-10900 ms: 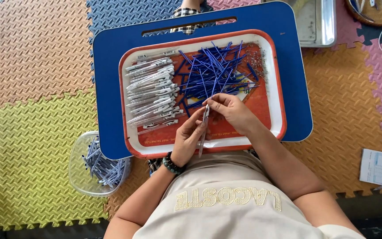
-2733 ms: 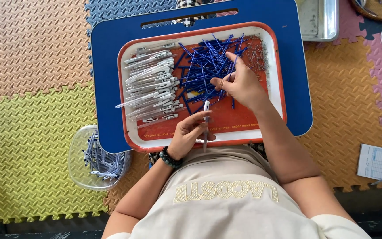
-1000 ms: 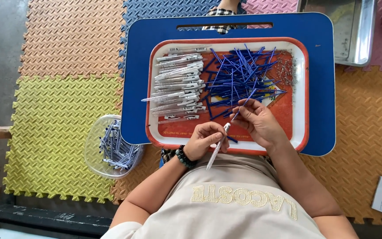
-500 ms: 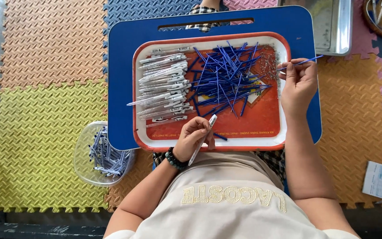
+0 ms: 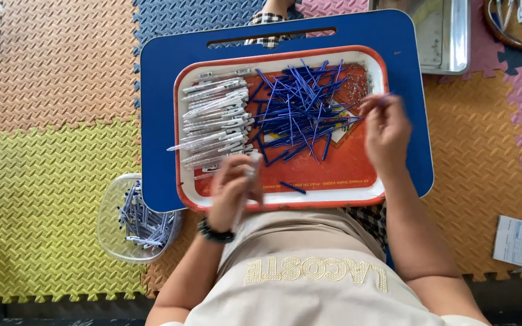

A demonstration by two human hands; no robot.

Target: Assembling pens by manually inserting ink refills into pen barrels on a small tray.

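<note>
We hold a pen barrel (image 5: 244, 181) in the left hand (image 5: 234, 190), a blue refill (image 5: 377, 100) pinched in the right hand (image 5: 386, 130); misalignment risks bending it.

Left hand (image 5: 232, 188) grips pen barrel (image 5: 246, 181); right hand (image 5: 386, 130) blurred, maybe pinching refill (image 5: 374, 102).

Right hand (image 5: 386, 130) back toward refills (image 5: 302, 108)

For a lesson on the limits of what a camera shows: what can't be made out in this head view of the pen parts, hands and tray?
- Right hand: motion-blurred; its grip on the thin blue refill is unclear.
- Left hand: blurred; the pen barrel it holds is mostly hidden by fingers.
- Clear tub: partly under the blue lap tray.
</note>
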